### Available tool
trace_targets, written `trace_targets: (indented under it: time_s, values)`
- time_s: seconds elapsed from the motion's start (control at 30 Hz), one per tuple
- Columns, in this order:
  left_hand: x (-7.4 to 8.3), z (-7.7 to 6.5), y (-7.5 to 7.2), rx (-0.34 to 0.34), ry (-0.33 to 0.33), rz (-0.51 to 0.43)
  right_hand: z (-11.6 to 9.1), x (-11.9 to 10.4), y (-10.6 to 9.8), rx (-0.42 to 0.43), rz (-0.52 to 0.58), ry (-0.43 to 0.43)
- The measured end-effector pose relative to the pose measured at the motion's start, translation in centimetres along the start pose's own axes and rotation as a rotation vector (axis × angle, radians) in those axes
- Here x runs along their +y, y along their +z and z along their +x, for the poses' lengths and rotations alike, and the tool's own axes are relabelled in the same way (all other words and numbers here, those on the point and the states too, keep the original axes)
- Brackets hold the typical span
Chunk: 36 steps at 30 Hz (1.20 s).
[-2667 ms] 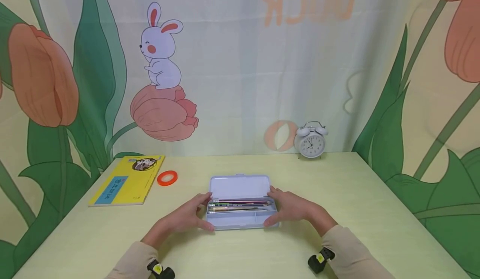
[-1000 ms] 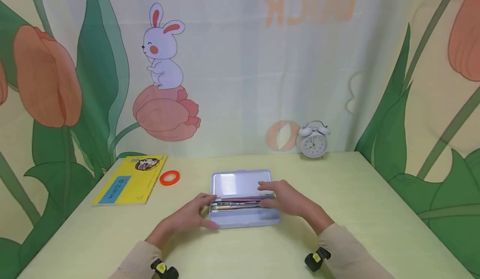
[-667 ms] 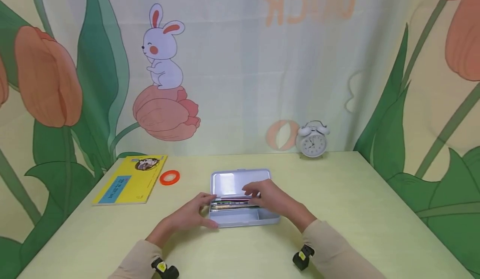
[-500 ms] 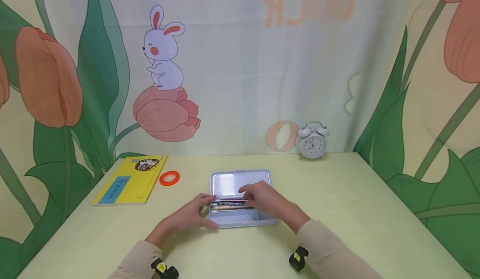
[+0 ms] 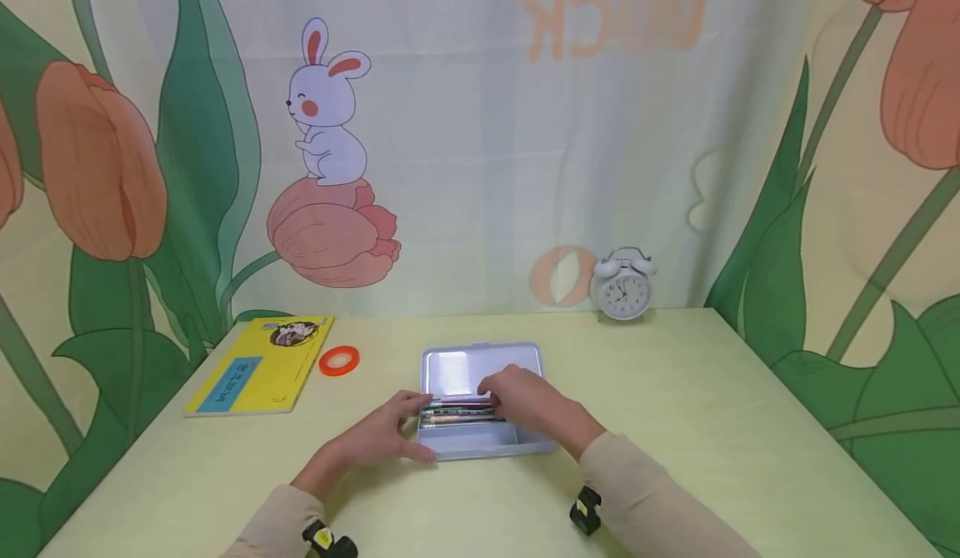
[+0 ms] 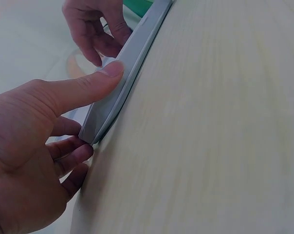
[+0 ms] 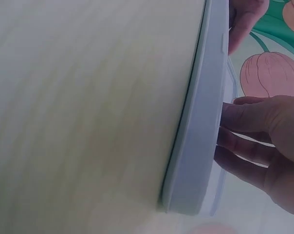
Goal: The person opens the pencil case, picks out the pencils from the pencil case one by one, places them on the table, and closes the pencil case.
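Note:
A white pencil case (image 5: 465, 436) lies on the table with its lid tipped back and open. Several pencils (image 5: 457, 413) lie side by side in its rear compartment. My left hand (image 5: 375, 435) grips the case's left end, thumb at the front corner and fingers around the side, as the left wrist view also shows. My right hand (image 5: 528, 400) reaches into the case from the right, fingers bent down over the pencils. In the right wrist view, the case's front wall (image 7: 198, 122) hides the fingertips of the right hand (image 7: 264, 141), so whether they pinch a pencil is unclear.
A yellow book (image 5: 262, 366) lies at the table's left, with an orange roll of tape (image 5: 339, 361) beside it. A white alarm clock (image 5: 623, 285) stands at the back right against the printed curtain (image 5: 465, 166). Bare tabletop (image 5: 712, 425) extends right of the case.
My right hand has left the case's right end, moved left over the pencils and dipped its fingers into the compartment. My left hand has stayed on the left end.

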State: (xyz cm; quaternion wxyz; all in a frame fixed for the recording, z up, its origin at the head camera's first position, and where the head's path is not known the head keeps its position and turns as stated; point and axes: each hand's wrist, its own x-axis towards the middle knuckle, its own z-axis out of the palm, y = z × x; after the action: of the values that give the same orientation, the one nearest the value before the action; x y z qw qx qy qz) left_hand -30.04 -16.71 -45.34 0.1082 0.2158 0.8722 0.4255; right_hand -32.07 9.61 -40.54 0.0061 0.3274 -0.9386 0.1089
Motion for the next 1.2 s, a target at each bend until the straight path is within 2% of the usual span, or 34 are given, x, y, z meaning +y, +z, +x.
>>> trace_targets:
  time_s: [0.3,0.67,0.93,1.2]
  values:
    - [-0.1,0.0,0.0,-0.004,-0.020,0.003,0.5,-0.1,-0.2,-0.039,-0.136,-0.048]
    - [0.0,0.0,0.0,-0.001,-0.020,0.002,0.7,-0.5,-0.2,-0.053,-0.170,-0.066]
    - [-0.1,0.1,0.1,0.004,-0.015,0.008,0.5,-0.7,-0.2,-0.116,-0.159,-0.047]
    - [0.3,-0.1,0.0,-0.002,-0.029,0.017,0.0,-1.1,-0.6,-0.103,-0.196,-0.082]
